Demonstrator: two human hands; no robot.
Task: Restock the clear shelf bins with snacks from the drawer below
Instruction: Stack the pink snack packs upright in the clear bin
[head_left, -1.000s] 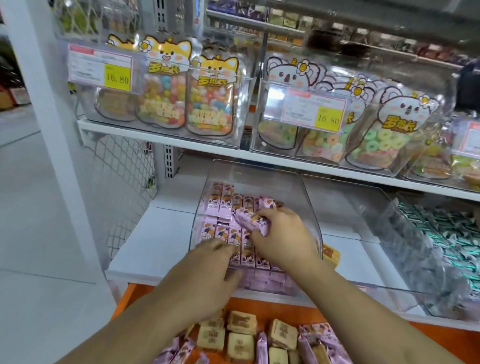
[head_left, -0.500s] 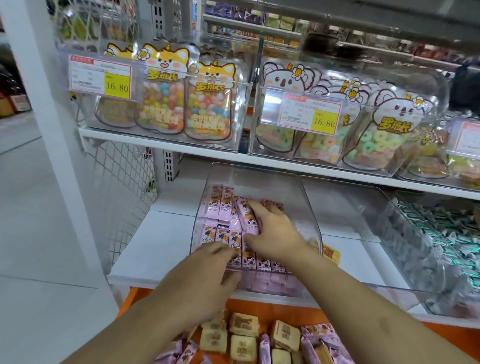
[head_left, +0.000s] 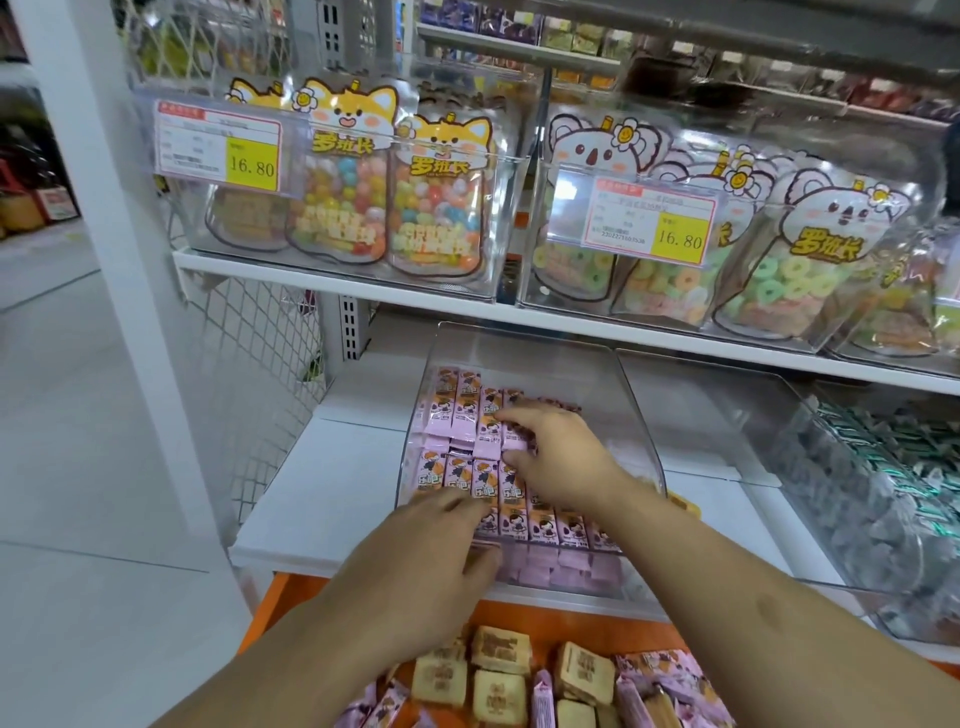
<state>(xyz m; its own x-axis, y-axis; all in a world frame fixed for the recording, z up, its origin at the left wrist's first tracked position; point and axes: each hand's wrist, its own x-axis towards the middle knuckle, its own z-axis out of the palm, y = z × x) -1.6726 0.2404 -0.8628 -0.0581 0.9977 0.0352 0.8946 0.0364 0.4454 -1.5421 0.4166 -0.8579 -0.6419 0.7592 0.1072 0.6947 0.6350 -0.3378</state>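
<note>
A person restocking a store shelf works both hands at a clear bin of pink snack packets, set in neat rows across its floor. The left hand rests at the bin's front lip with fingers curled over the nearest row; whether it pinches a packet cannot be told from here. Just beyond and to the right of it, the right hand lies mid-bin, fingers spread and pressing flat on the packets, grasping none. The packets look light, crinkly and slick, likely to slide; a pinch at the sealed ends should serve best. Below the wrists, the orange drawer holds more pink packets mixed with tan square biscuits. Right of the grip, a neighbouring bin is heaped with green-and-silver sweets.
</note>
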